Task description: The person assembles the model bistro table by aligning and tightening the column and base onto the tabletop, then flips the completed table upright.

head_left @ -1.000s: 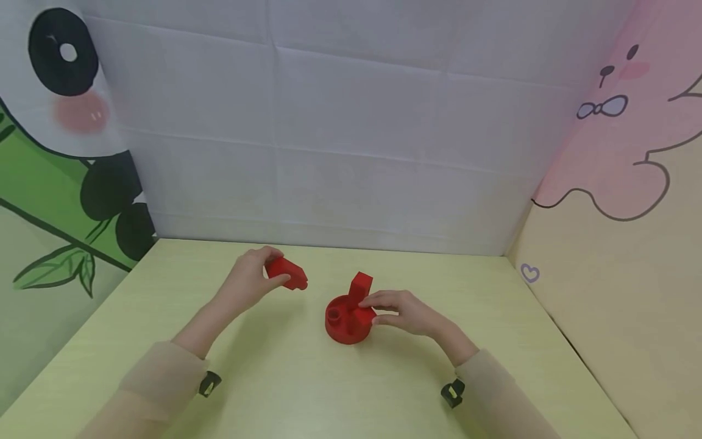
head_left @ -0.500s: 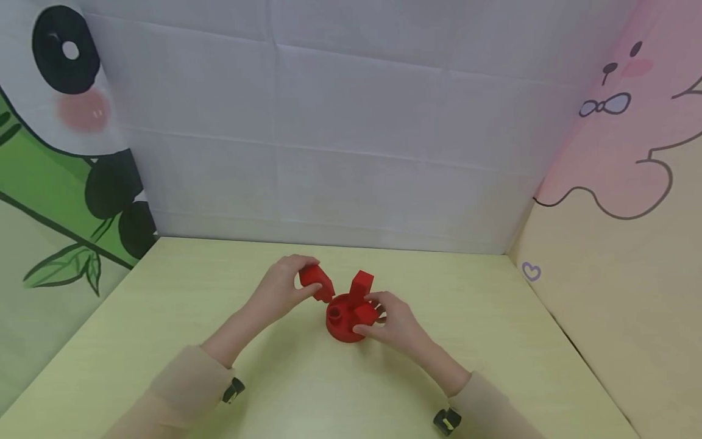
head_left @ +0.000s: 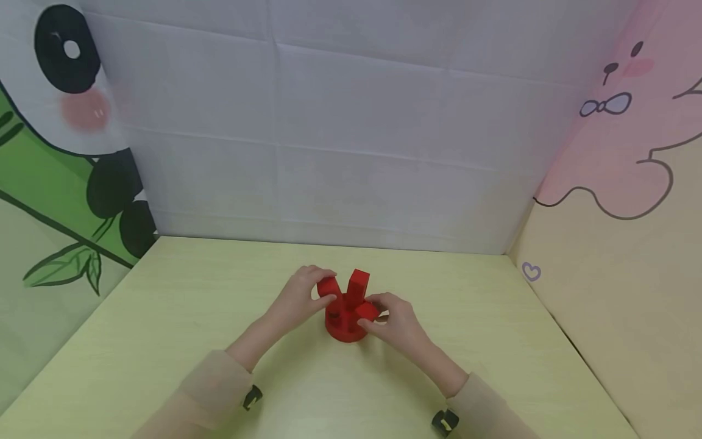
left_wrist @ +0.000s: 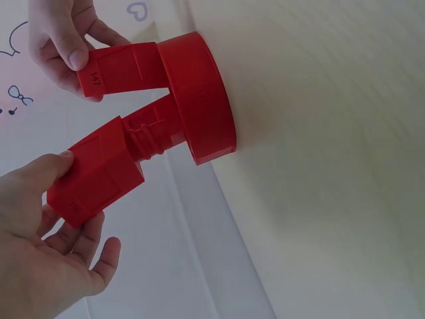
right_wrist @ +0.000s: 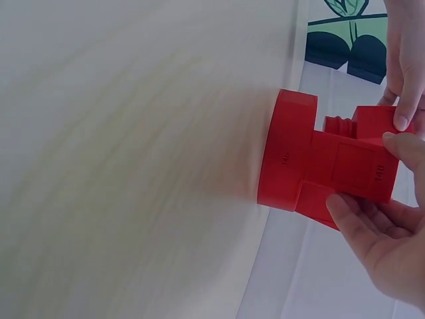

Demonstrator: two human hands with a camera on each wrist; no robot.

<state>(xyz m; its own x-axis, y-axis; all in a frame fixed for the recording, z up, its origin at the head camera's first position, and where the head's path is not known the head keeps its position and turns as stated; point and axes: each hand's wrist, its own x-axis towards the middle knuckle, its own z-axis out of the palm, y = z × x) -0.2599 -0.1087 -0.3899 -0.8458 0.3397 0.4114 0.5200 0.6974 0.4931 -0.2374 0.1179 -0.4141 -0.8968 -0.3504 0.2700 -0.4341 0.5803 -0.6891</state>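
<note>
My left hand (head_left: 298, 299) pinches a red angular block (left_wrist: 96, 173) between thumb and fingers. Its ridged, screw-like end (left_wrist: 147, 138) points at the round red base (head_left: 347, 334), over the left side. Whether that end touches the base cannot be told. The base stands on the table. My right hand (head_left: 400, 323) grips another red block (right_wrist: 358, 166) that rises from the base's right side, thumb on the near face. A third red block (head_left: 358, 284) stands up from the back of the base, touched by neither hand.
The pale yellow table (head_left: 219, 268) ends at a white cloth wall (head_left: 351, 183) behind. A wall with panda and bamboo art (head_left: 109, 183) stands left, one with a pink cartoon animal (head_left: 609, 152) right. Small black devices (head_left: 252, 397) sit at both wrists.
My left hand has carried its block rightward and down to the base, turning it more upright. My right hand has shifted its thumb to the near side of the right block.
</note>
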